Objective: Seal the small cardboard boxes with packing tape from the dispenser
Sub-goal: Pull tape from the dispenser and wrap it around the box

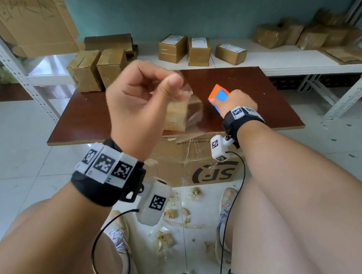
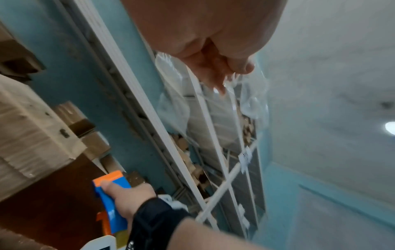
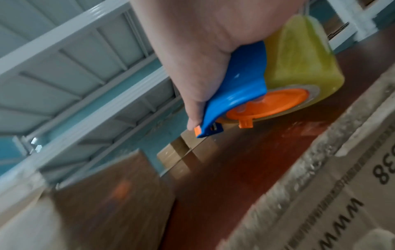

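Observation:
My left hand (image 1: 170, 84) is raised above the table and pinches a strip of clear packing tape (image 1: 188, 91) between thumb and fingers. In the left wrist view the tape (image 2: 252, 98) hangs crumpled from the fingertips (image 2: 222, 84). Behind the tape, a small cardboard box (image 1: 181, 116) sits on the brown table (image 1: 88, 121), blurred. To its right, my right hand (image 1: 230, 99) grips the blue and orange tape dispenser (image 1: 219, 93). The right wrist view shows the dispenser (image 3: 241, 94) with its yellowish tape roll (image 3: 299, 59) just above the tabletop. Where the strip's far end goes is unclear.
Several small boxes (image 1: 95, 69) stand at the table's far left. More sealed boxes (image 1: 199, 51) sit on the white shelf (image 1: 285, 58) behind. A large printed carton (image 1: 195, 164) stands under the table's near edge. Tape scraps (image 1: 172, 211) litter the tiled floor by my feet.

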### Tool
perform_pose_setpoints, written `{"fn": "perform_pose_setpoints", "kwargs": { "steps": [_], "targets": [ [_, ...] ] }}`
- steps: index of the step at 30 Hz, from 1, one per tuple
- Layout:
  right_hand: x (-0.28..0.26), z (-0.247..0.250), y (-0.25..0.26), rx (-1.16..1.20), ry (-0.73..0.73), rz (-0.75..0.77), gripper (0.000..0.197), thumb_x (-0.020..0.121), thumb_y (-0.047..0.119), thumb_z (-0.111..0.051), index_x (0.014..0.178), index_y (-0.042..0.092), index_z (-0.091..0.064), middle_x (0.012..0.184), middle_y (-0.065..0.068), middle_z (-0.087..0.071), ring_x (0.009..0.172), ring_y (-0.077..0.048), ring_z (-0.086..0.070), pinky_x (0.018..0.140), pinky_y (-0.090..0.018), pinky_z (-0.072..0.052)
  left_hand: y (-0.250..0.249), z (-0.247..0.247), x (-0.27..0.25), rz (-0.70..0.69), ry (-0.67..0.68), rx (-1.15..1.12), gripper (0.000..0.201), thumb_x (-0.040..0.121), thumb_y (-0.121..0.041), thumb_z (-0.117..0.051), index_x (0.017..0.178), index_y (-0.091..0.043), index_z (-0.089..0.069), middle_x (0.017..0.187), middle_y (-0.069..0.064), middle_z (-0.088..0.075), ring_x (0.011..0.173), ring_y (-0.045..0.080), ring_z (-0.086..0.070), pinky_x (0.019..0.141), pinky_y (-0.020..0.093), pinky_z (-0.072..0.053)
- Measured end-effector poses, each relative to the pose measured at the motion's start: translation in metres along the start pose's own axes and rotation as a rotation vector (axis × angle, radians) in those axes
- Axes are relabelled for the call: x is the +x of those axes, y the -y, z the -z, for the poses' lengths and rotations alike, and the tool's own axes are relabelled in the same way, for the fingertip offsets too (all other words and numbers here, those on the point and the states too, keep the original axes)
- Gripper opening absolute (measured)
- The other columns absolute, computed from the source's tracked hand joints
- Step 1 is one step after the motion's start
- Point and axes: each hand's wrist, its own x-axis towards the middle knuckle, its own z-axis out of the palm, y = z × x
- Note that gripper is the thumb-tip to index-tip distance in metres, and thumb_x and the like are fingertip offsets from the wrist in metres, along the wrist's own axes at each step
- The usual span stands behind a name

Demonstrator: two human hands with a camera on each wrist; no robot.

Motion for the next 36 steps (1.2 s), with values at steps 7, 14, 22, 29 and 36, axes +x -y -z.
{"fn": "perform_pose_setpoints", "kwargs": {
  "steps": [7, 14, 22, 29, 36],
  "targets": [
    [-0.006, 0.004, -0.004, -0.024, 0.159, 0.112, 0.066, 0.088, 0.073, -0.067, 0.072, 0.013, -0.046, 0.081, -0.012, -0.061, 0.063, -0.026, -0.054, 0.054, -0.034, -0.039, 0.030, 0.024, 0.008, 0.340, -0.084, -0.060, 0.010, 0.100, -0.012, -0.076, 0.094, -0.009, -0.068, 0.089, 0.010, -0.072, 0.083, 0.024, -0.068, 0.087, 0.063, -0.063],
    [-0.030, 0.026, 0.025, 0.366, 0.017, 0.308, 0.058, 0.093, 0.066, -0.063, 0.122, 0.017, -0.071, 0.121, -0.003, -0.072, 0.114, -0.024, -0.067, 0.104, -0.043, -0.052, 0.038, 0.022, 0.017, 0.395, -0.128, -0.158, 0.010, 0.099, -0.007, -0.075, 0.097, -0.004, -0.066, 0.090, 0.011, -0.069, 0.085, 0.018, -0.071, 0.085, 0.040, -0.064],
    [-0.126, 0.048, 0.066, 0.988, 0.698, 0.535, 0.050, 0.098, 0.060, -0.062, 0.130, 0.021, -0.063, 0.116, -0.004, -0.079, 0.107, -0.024, -0.076, 0.109, -0.055, -0.051, 0.045, 0.022, 0.017, 0.382, -0.156, -0.114, 0.010, 0.099, -0.013, -0.077, 0.095, -0.008, -0.069, 0.092, 0.016, -0.072, 0.084, 0.023, -0.071, 0.080, 0.040, -0.062],
    [-0.131, 0.028, 0.067, 0.796, 0.733, 0.562, 0.076, 0.083, 0.049, -0.086, 0.145, 0.022, -0.052, 0.115, 0.002, -0.076, 0.100, -0.014, -0.078, 0.106, -0.046, -0.056, 0.055, 0.024, 0.016, 0.456, -0.301, -0.223, 0.011, 0.101, -0.012, -0.073, 0.094, -0.004, -0.067, 0.089, 0.013, -0.072, 0.089, 0.025, -0.072, 0.086, 0.036, -0.062],
    [-0.130, 0.033, 0.068, 0.876, 0.697, 0.518, 0.075, 0.082, 0.054, -0.084, 0.144, 0.024, -0.055, 0.114, -0.001, -0.078, 0.102, -0.016, -0.077, 0.093, -0.035, -0.057, 0.060, 0.033, 0.021, 0.528, -0.394, -0.375, 0.011, 0.103, -0.013, -0.070, 0.097, -0.004, -0.065, 0.086, 0.010, -0.070, 0.090, 0.026, -0.068, 0.091, 0.038, -0.061]
  ]
}}
